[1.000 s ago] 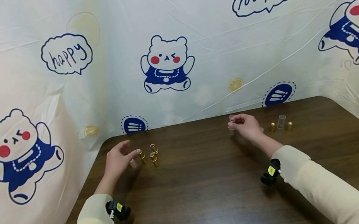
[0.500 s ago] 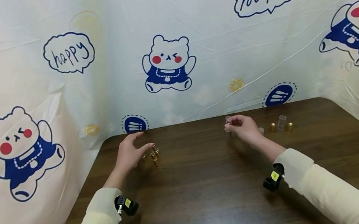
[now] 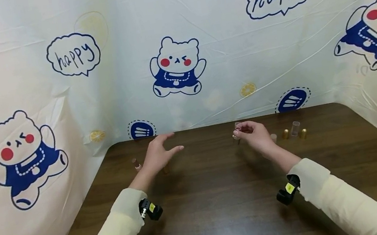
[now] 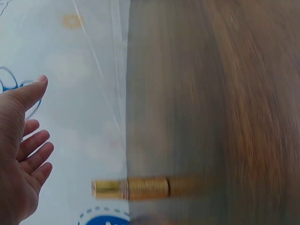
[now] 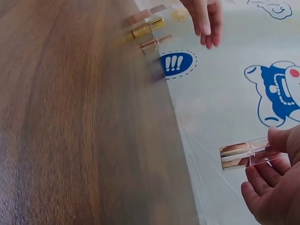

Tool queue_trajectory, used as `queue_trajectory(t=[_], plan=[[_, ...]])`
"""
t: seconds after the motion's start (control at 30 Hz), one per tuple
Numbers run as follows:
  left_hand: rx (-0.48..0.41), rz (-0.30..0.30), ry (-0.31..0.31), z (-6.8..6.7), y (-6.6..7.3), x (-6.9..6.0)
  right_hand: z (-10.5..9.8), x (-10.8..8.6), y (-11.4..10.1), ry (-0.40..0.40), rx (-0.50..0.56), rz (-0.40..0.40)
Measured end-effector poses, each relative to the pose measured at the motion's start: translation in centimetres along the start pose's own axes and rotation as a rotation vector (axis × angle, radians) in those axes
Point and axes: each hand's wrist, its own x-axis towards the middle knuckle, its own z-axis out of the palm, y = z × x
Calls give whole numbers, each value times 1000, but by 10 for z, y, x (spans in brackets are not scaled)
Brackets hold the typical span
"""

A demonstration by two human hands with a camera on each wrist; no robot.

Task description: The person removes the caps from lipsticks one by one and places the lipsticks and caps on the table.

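Note:
My right hand pinches a shiny lipstick tube with a clear cap over its end, just above the table's far side. My left hand reaches rightward, thumb and fingers spread apart, holding nothing. Behind and below it stand lipsticks that it partly covers in the head view: a brownish-pink one to its left and a gold one under the wrist. From the left wrist a gold lipstick shows apart from the fingers. The right wrist view shows pinkish, gold and rose-gold lipsticks.
Right of my right hand stand two gold bullet-shaped pieces with a clear cap between them. Another clear piece is partly hidden by the right wrist. Printed cloth rises behind the wooden table.
My left hand has moved right past the standing lipsticks, uncovering the brownish-pink one and covering others. My right hand has shifted slightly left with the lipstick tube.

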Motion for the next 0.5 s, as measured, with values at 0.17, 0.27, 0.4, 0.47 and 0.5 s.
queue_trajectory(t=[0.17, 0.27, 0.4, 0.47, 0.5], plan=[[6, 41, -9, 13, 10, 6, 3, -3, -4, -5, 27, 11], [7, 54, -13, 20, 14, 7, 5, -4, -5, -9, 29, 7], [-2, 53, -24, 26, 19, 7, 6, -7, -7, -12, 34, -6], [-10, 48, -35, 30, 22, 8, 7, -8, -7, -13, 38, -14], [-12, 53, -40, 32, 24, 9, 8, -9, -7, -16, 39, -15]])
